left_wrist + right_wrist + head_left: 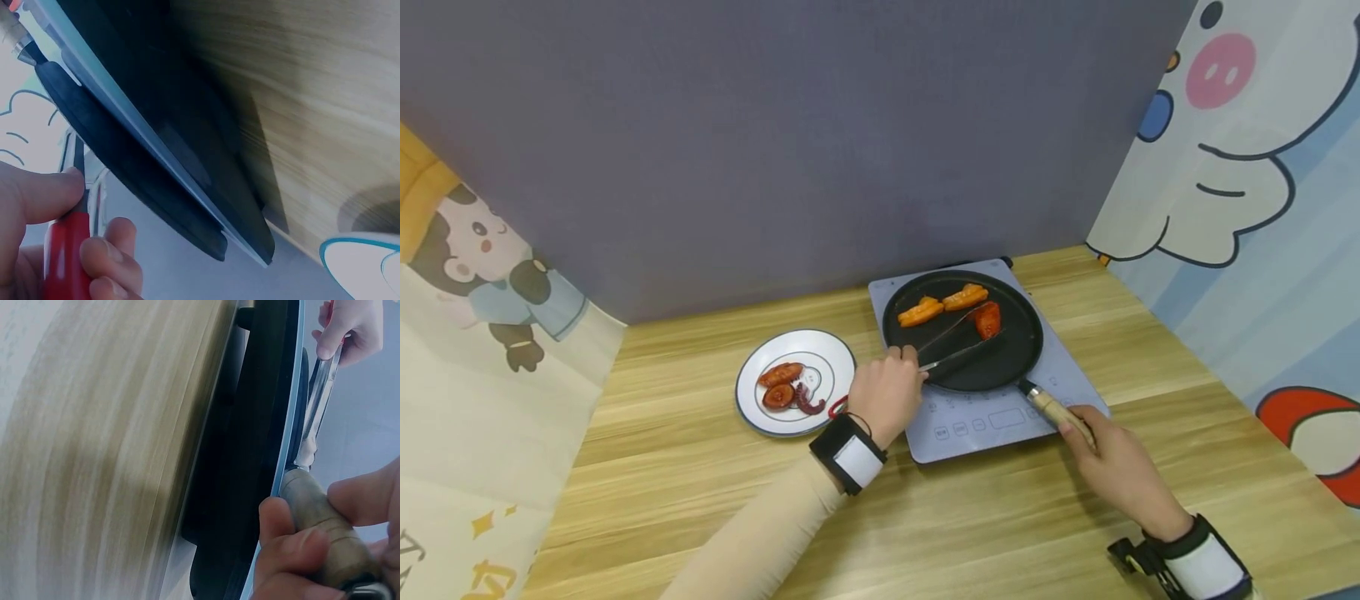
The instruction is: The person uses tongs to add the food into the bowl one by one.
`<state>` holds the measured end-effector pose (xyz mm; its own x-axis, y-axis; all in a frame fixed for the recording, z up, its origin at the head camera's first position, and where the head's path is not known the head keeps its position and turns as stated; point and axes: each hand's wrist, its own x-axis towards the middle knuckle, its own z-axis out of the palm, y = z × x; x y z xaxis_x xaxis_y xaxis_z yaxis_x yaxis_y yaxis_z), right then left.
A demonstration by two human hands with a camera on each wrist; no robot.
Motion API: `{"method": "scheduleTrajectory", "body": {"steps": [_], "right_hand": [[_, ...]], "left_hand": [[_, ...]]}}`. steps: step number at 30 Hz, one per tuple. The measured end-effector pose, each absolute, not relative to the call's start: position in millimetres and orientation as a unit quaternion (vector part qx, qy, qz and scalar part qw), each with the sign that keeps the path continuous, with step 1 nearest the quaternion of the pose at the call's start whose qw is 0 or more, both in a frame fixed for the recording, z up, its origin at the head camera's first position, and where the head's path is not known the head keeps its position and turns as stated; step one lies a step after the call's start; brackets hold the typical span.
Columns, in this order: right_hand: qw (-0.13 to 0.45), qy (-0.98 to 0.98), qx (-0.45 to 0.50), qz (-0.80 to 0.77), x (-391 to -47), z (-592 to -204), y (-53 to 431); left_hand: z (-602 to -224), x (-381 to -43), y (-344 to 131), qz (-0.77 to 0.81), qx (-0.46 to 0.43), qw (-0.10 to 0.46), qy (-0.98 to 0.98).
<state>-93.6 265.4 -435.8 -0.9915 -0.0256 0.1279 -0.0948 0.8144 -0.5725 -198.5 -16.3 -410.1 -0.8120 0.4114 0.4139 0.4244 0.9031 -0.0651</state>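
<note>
My left hand [887, 392] grips metal tongs [958, 357] with a red handle [67, 256]. Their arms reach over a black frying pan [1000, 360], one tip on either side of a reddish piece of food [988, 322]; whether they pinch it I cannot tell. Two orange, bacon-like strips, a left one [921, 312] and a right one [965, 297], lie further back in the pan. My right hand [1116, 471] holds the pan's wooden handle [312, 506], fingers curled round it. Under the pan is a flat light-coloured induction cooker [940, 442].
Left of the cooker, a white plate [835, 354] with a blue rim carries a sausage-like piece [781, 374], a round brown slice [778, 397] and a small tentacle [808, 400]. A grey panel [760, 167] stands behind the wooden table [662, 400]; printed cloths hang at both sides.
</note>
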Motion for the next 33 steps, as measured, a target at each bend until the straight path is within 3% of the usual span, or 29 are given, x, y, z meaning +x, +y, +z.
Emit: {"method": "scheduleTrajectory", "body": {"steps": [33], "right_hand": [[0.041,-0.951,0.026,0.306,-94.2,-431.9,264.9]], "left_hand": [[-412.3,-204.4,-20.3,-0.031,-0.209,0.231,-0.95]]}}
